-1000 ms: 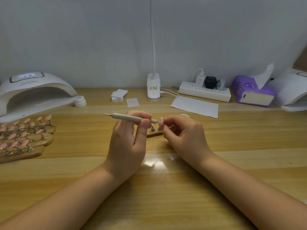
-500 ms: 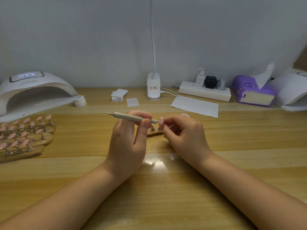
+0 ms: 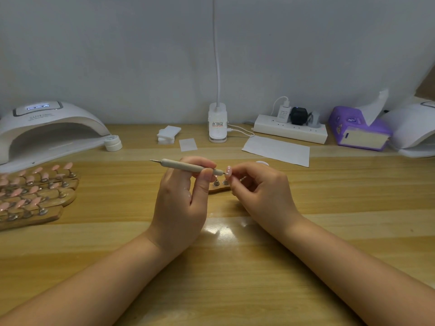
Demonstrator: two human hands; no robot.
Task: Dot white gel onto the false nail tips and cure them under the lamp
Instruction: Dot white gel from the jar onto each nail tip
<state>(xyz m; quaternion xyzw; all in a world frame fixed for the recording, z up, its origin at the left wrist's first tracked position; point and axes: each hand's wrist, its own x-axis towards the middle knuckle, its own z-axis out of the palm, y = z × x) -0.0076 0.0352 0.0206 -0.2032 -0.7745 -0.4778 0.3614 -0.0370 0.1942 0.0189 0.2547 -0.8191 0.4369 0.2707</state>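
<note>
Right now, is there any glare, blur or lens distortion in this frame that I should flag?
Head view: a bright glare patch on the table just below the hands; the nail racks at the left edge look soft and smeared; the wide lens bends the table's far edge and stretches the forearms; the nail tip and dotting pen at centre stay sharp; lighting is even, with faint shadows.

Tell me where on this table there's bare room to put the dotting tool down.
Bare wood lies along the near edge of the table, between and beside the forearms, and to the right of the right hand, in front of the paper sheet. The left side is crowded by the nail-tip stands and curing lamp; the back edge by the power strip and tissue pack.
</note>
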